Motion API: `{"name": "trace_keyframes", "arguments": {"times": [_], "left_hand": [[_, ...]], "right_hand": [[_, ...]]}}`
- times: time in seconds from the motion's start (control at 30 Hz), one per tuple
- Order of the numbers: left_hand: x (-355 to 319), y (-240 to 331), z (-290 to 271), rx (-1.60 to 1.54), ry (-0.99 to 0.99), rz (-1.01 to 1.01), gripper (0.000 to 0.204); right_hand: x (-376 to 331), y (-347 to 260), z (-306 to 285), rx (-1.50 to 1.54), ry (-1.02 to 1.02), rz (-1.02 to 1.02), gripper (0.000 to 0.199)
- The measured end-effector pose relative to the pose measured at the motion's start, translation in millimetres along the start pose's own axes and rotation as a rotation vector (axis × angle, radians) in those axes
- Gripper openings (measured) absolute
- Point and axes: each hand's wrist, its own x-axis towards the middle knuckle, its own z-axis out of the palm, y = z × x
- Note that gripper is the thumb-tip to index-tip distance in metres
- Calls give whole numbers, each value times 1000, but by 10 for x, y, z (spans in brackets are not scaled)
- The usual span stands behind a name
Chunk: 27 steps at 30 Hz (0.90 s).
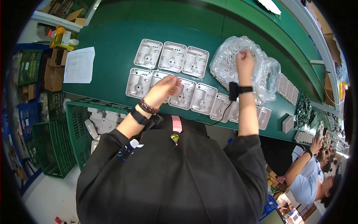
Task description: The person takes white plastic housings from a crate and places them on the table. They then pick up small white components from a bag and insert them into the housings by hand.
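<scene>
Your black sleeves fill the foreground. Your left hand (166, 86) hovers over a white plastic housing (182, 95) on the green tabletop (112, 48), fingers narrowed on something too small to tell. Your right hand (245, 61), fingers bunched, reaches into the clear bag of small parts (227, 61).

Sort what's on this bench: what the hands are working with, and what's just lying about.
In use:
left hand over the white plastic housings
right hand in the clear bag of small parts

Lying about:
sheet of paper
green crates
cardboard boxes
</scene>
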Motion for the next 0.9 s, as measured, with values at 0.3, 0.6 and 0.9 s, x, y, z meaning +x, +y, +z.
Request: {"name": "trace_keyframes", "arguments": {"times": [0.3, 0.6, 0.9], "left_hand": [[-266, 222, 463, -905, -176, -269, 29], [-346, 336, 325, -904, -15, -222, 28], [-293, 104, -249, -970, -349, -62, 35]], "right_hand": [[-1602, -1878, -272, 502, -5, -496, 12], [-1592, -1966, -295, 591, 182, -785, 22], [-1568, -2049, -87, 956, -102, -53, 13]]}}
